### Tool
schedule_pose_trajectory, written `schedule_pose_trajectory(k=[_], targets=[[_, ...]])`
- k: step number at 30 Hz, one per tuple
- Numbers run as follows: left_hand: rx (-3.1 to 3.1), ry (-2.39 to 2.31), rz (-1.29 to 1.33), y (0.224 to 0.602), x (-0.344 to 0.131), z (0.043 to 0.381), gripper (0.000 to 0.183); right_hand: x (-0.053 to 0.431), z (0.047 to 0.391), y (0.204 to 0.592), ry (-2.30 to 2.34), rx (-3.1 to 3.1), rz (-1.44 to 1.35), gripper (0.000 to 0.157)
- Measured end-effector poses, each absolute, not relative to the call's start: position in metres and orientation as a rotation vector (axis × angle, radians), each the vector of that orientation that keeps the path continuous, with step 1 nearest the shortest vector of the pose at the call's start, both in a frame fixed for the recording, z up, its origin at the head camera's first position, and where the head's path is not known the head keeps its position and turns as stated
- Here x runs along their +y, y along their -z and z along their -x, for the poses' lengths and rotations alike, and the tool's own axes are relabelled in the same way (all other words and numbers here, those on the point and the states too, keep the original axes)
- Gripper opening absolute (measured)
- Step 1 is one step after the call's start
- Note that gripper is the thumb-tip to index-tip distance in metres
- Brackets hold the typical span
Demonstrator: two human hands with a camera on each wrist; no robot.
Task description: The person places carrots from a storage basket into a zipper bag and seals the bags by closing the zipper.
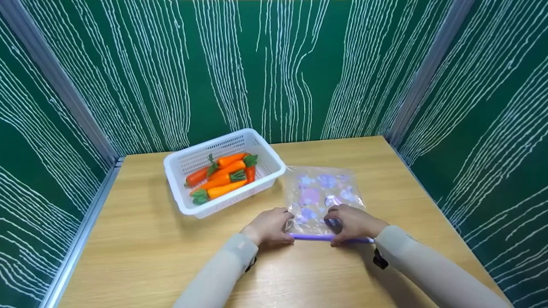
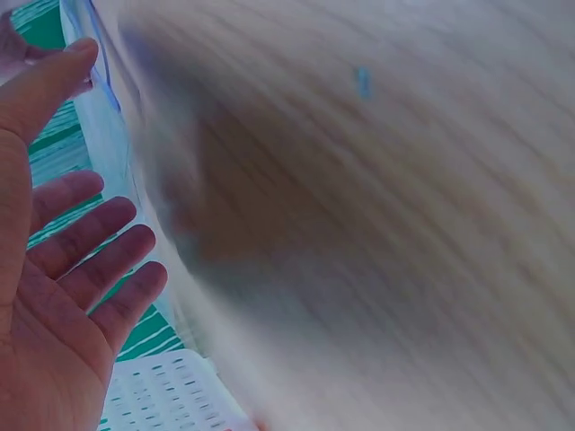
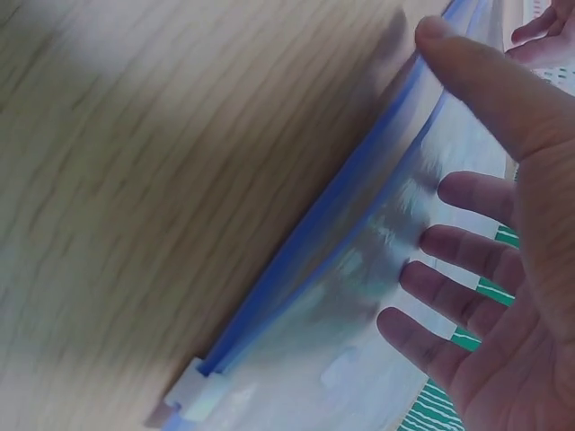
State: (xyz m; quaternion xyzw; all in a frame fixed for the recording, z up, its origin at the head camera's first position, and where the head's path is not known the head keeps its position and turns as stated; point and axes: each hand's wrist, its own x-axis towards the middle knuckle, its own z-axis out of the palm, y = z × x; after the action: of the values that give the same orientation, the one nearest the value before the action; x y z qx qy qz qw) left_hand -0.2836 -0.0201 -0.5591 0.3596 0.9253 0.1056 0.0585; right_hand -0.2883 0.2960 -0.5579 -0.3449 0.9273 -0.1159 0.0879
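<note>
A clear slider bag (image 1: pixel 319 196) with a purple and blue pattern lies flat on the table, its purple zip edge (image 1: pixel 310 236) toward me. In the right wrist view the two purple strips stand apart, with a white slider (image 3: pixel 196 392) at one end. My left hand (image 1: pixel 269 224) is at the bag's left front corner, thumb beside the zip edge and fingers loosely spread. My right hand (image 1: pixel 353 222) is over the front part of the bag, thumb tip at the zip edge, relaxed fingers above the plastic. Neither hand grips anything.
Left of the bag a white perforated basket (image 1: pixel 177 188) stands close to its upper corner, holding several orange carrots (image 1: pixel 222 190) with green tops. Green walls with white wavy lines (image 1: pixel 274 72) enclose the wooden table (image 1: pixel 141 256) at the back and sides.
</note>
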Motion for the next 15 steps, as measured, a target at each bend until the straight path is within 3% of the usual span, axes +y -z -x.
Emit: schedule_pose_trajectory(k=[9, 15], targets=[[2.805, -0.311, -1.093, 0.5624, -0.0189, 0.2855, 0.049, 0.2906, 0.2868, 0.5559, 0.328, 2.746, 0.994, 0.068], [2.797, -0.328, -1.078, 0.5629, -0.0194, 0.2868, 0.044, 0.2909, 0.2876, 0.5501, 0.415, 2.727, 1.007, 0.056]])
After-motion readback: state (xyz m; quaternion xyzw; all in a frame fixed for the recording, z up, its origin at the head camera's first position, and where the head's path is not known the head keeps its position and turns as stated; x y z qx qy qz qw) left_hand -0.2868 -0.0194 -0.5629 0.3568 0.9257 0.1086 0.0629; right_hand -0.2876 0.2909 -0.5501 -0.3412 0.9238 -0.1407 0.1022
